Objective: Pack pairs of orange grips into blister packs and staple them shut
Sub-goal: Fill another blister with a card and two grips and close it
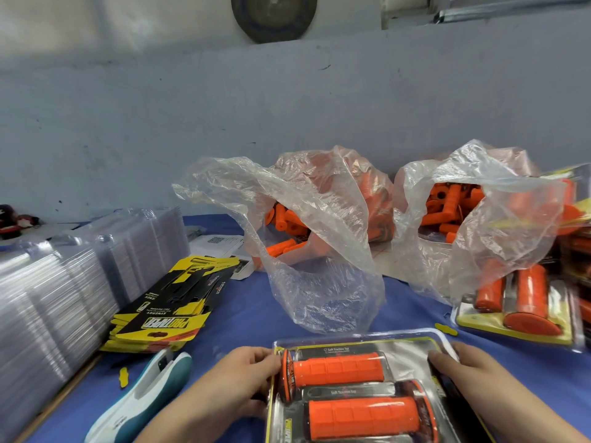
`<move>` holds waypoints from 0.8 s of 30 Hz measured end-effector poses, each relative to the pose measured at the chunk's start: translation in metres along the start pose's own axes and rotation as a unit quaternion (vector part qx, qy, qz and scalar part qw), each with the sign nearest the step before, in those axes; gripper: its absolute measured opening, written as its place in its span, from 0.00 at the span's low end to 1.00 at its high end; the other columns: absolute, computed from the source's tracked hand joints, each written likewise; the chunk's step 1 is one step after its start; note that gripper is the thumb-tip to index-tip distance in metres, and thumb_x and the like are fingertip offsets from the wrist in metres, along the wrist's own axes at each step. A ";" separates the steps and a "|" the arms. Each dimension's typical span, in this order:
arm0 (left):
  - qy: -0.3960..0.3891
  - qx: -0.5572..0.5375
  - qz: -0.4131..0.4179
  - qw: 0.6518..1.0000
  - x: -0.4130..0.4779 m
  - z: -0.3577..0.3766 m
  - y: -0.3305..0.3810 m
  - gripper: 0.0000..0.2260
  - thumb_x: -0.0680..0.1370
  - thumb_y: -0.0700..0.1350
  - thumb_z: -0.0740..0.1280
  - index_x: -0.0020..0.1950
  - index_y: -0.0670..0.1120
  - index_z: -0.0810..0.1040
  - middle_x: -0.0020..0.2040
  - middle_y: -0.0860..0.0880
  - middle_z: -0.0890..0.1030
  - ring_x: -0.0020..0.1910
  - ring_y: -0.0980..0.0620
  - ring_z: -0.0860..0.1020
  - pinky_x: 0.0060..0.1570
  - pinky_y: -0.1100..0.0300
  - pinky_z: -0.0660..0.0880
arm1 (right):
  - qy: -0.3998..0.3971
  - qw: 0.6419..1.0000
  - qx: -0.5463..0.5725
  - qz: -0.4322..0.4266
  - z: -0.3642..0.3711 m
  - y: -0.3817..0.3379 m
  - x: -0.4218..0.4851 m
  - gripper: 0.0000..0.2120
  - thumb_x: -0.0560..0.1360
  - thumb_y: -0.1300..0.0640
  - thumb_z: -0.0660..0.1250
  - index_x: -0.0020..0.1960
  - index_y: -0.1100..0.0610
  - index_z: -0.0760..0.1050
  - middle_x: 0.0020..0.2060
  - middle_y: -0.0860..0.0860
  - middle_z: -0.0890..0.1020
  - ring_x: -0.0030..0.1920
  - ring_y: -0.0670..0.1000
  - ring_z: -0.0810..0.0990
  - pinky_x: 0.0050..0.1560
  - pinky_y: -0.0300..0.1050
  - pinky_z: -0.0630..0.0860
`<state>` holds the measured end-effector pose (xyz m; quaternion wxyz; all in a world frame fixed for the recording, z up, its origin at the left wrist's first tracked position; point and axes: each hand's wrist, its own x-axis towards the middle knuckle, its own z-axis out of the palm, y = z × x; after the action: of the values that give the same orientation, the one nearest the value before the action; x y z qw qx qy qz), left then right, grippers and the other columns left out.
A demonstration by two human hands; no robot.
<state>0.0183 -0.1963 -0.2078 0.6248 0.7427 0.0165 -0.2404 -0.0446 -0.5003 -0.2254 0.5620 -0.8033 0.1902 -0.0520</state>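
The blister pack was clear, glossy plastic; the orange grips inside looked matt and ribbed, like rubber. Thin crinkled plastic bags shone behind. The stapler was smooth white and teal plastic, the printed cards glossy cardboard, the counter smooth blue.

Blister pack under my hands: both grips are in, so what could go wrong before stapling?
1. The stapler lies left of the left hand; letting go of the blister pack to reach it may let the pack shift or spring open.
2. The edge of a loose plastic bag and a yellow scrap lie close to the pack's far edge and could get caught in a staple.
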 end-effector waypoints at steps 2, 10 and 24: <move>-0.001 -0.003 0.007 1.000 -0.001 0.001 0.001 0.09 0.79 0.46 0.69 0.51 0.40 0.83 0.34 0.45 0.82 0.30 0.53 0.78 0.34 0.56 0.79 | 0.006 1.000 0.004 0.000 0.000 0.001 0.000 0.11 0.79 0.60 0.66 0.41 0.64 0.80 0.31 0.56 0.80 0.37 0.53 0.75 0.42 0.49 0.67; 0.043 0.027 0.041 0.998 0.002 0.007 -0.001 0.12 0.78 0.47 0.70 0.57 0.42 0.76 0.45 0.39 0.85 0.36 0.49 0.82 0.32 0.57 0.79 | 0.002 0.999 0.029 -0.029 0.001 -0.008 -0.005 0.07 0.78 0.59 0.68 0.42 0.55 0.83 0.33 0.47 0.85 0.40 0.49 0.81 0.44 0.46 0.72; 0.135 0.089 0.070 0.984 -0.004 0.012 -0.005 0.15 0.80 0.52 0.66 0.42 0.42 0.74 0.26 0.49 0.77 0.22 0.54 0.75 0.21 0.64 0.70 | -0.025 1.000 0.017 0.003 -0.002 -0.002 -0.005 0.19 0.80 0.50 0.64 0.50 0.68 0.79 0.48 0.68 0.81 0.41 0.53 0.78 0.47 0.49 0.70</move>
<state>0.0094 -0.2052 -0.2124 0.5635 0.8203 0.0271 -0.0937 -0.0491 -0.4999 -0.2219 0.5803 -0.7940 0.1780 -0.0334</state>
